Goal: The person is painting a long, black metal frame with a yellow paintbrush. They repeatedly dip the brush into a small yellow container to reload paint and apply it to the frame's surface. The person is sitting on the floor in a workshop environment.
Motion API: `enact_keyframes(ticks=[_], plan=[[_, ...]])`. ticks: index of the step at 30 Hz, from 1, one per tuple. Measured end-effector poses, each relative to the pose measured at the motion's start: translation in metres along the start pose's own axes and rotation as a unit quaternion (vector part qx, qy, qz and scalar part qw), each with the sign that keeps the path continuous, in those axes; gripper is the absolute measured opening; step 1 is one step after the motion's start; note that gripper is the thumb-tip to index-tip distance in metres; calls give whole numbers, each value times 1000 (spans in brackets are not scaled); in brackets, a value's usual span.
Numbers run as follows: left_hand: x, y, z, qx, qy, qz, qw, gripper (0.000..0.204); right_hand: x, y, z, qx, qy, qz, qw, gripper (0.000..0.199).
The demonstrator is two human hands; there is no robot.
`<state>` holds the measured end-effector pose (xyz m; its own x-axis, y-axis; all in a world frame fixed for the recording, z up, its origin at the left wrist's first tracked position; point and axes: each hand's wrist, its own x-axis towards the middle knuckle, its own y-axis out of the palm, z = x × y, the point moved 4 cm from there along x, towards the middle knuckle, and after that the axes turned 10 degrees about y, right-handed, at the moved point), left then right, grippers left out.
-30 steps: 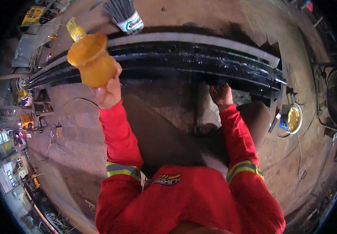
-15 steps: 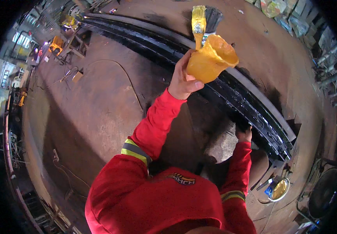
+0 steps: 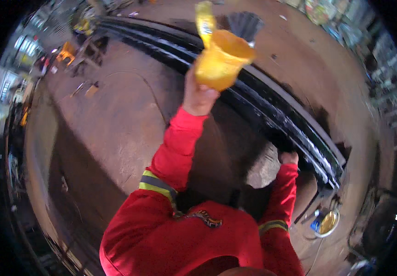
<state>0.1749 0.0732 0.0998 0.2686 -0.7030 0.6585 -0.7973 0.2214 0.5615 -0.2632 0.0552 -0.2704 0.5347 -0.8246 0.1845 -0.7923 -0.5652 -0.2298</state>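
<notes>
My left hand (image 3: 199, 94) is raised ahead, its fingers wrapped round a yellow paint cup (image 3: 221, 64) with an uneven rim. A paintbrush (image 3: 205, 23) with yellow-coated bristles points up at the cup's left side. Behind the rim rises a wide brush (image 3: 245, 25) with dark bristles; its lower part is hidden. Below the cup runs a long black beam (image 3: 272, 108), shiny and wet-looking in streaks. Close to the beam's near side, at lower right, is my right hand (image 3: 289, 158). Its fingers disappear into the dark there, so their grip is hidden.
A pale rough block (image 3: 264, 168) lies beside my right forearm. At lower right stands a round container (image 3: 329, 223) with yellow paint and a blue patch. Further right is a dark round fan-like machine (image 3: 382, 221). A cable (image 3: 152, 94) curves across the floor left of my arm.
My left hand has moved left and slightly up with the paint cup and yellow brush. The cup looks more upright. My right hand stays near the beam.
</notes>
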Motion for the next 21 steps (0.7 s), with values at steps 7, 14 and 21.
enact_keyframes(ticks=[7,14,21], plan=[[8,-15,-6,65,-25,23,997,86,37,-76,-51,-704,-444,-174,527,47],[18,-10,15,56,-27,39,997,88,48,-83,-98,-684,-543,-141,467,35],[27,-25,25,50,-53,39,997,92,45,-89,-100,-697,-544,-178,433,26]])
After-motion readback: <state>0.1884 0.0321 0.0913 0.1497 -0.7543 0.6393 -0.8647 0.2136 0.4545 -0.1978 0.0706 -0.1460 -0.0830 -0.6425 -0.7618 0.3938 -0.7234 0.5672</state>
